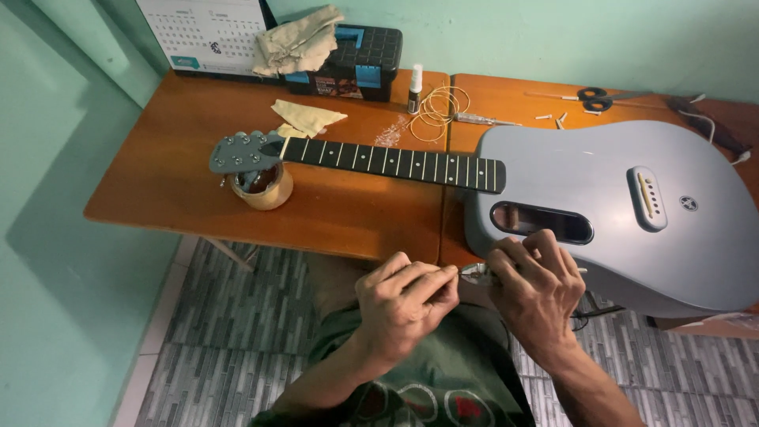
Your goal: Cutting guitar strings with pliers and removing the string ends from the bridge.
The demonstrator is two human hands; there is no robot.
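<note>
Pinching a small silvery part point(477, 273) between them, the left hand point(403, 304) and right hand point(534, 285) meet just off the near edge of the table point(158, 174), fingers pressed together on it. Right behind them lies a grey guitar point(617, 205), stringless, its headstock point(245, 152) propped on a roll of tape point(265, 190). Farther back sit coiled strings point(439, 107), a small bottle point(415, 88), scissors point(601, 99), a black toolbox point(356, 63) and a cloth point(299, 39).
</note>
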